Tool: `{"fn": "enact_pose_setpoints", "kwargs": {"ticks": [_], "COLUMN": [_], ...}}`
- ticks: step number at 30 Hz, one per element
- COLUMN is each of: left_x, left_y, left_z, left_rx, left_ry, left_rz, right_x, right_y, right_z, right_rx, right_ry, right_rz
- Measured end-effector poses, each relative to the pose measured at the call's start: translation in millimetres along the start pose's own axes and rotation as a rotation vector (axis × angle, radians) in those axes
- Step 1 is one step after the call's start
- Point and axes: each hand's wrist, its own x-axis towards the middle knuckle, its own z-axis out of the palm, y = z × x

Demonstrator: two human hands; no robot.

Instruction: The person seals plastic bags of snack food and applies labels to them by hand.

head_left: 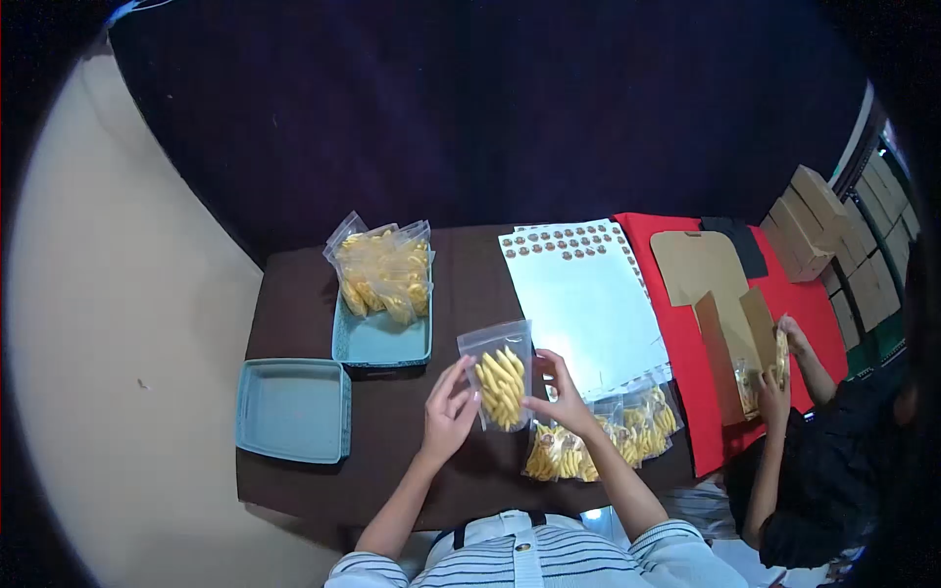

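Note:
A clear zip bag of yellow finger-shaped snacks [502, 387] is held up over the dark tablecloth, its zip end away from me. My left hand [452, 407] grips its left edge. My right hand [562, 394] holds the right edge, with the thumb on the front of the bag. Beneath my right forearm lies a row of similar filled bags [642, 431], some with small round labels. Just beyond them is a white sheet of round stickers [588, 304], with rows of stickers left along its top and right edges.
More filled bags [382, 265] are heaped in a blue basket [382, 343]; a bare blue basket [292, 407] stands nearer left. On the right, a co-worker's hands [779, 392] hold a bag over an open cardboard box [720, 358] on red cloth. Cartons [809, 225] are stacked behind.

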Motion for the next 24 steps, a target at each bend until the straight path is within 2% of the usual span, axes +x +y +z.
{"fn": "enact_pose_setpoints", "kwargs": {"ticks": [1, 2, 4, 6, 8, 10, 12, 16, 20, 22, 24], "left_x": [0, 0, 2, 4, 3, -1, -5, -4, 0, 1, 2], "left_y": [4, 7, 10, 5, -8, -26, -39, -52, -58, -62, -65], "left_z": [3, 6, 8, 11, 18, 23, 18, 15, 1, -5, -6], "left_rx": [-0.082, -0.164, -0.197, -0.229, -0.313, -0.252, -0.367, -0.419, -0.414, -0.4, -0.373], "left_ry": [-0.005, -0.012, -0.002, 0.01, 0.145, 0.13, 0.011, 0.139, 0.21, 0.219, 0.25], "left_rz": [-0.002, -0.006, -0.025, -0.046, -0.114, -0.19, -0.392, -0.413, -0.442, -0.475, -0.488], "right_x": [0, 3, 2, 5, 9, 15, 23, 50, 110, 149, 186], "right_y": [-9, -3, -16, -12, -4, 2, 17, 35, 112, 146, 185], "right_z": [-4, -4, -6, -4, 4, 10, 11, 6, -35, -63, -93], "right_rx": [0.053, 0.122, 0.24, 0.245, 0.31, 0.333, 0.319, 0.337, 0.111, -0.101, -0.46], "right_ry": [-0.09, -0.124, -0.199, -0.173, -0.121, -0.107, -0.156, -0.243, -0.084, 0.054, 0.215], "right_rz": [0.088, 0.031, 0.168, 0.182, 0.195, 0.138, 0.197, 0.204, 0.197, 0.229, 0.105]}}
